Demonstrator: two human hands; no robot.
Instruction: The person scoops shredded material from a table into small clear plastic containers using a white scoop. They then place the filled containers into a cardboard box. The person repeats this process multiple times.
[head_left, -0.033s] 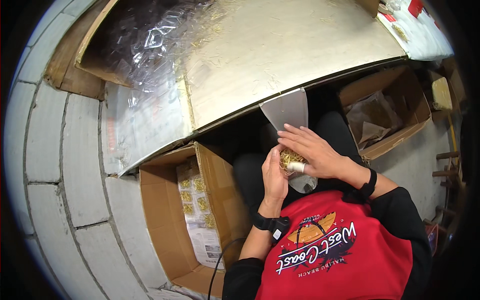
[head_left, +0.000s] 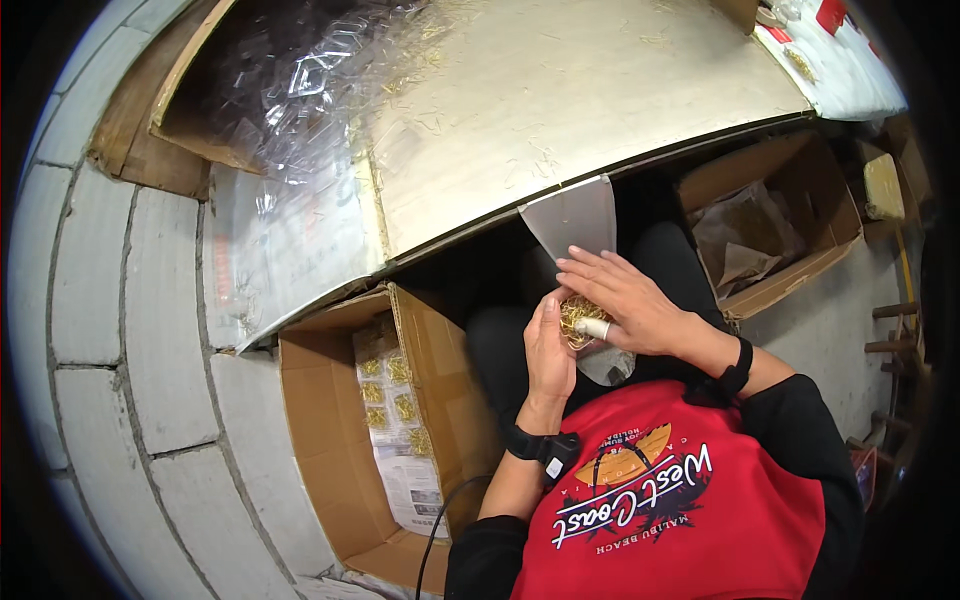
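Above my lap, my left hand (head_left: 548, 350) stands on edge with its fingers together, cupping one side of a tangle of thin gold wire-like pieces (head_left: 575, 312). My right hand (head_left: 635, 308) closes over the other side, its fingers slanting across to the left fingertips. A white wrap (head_left: 594, 328) covers the right thumb, which presses on the gold pieces. My palms hide most of the bundle, and I cannot tell if a small container is around it. Just beyond my fingers, a pale tapering sheet (head_left: 575, 220) hangs from the table edge.
The table (head_left: 500, 150) bears scattered gold pieces and a heap of clear plastic boxes (head_left: 310, 80). A cardboard box (head_left: 310, 440) at my left contains small packs of gold pieces (head_left: 403, 405) on newspaper. Another cardboard box (head_left: 780, 280) with crumpled wrapping stands at right.
My right thumb has shifted slightly over the gold pieces. Both hands otherwise keep their place.
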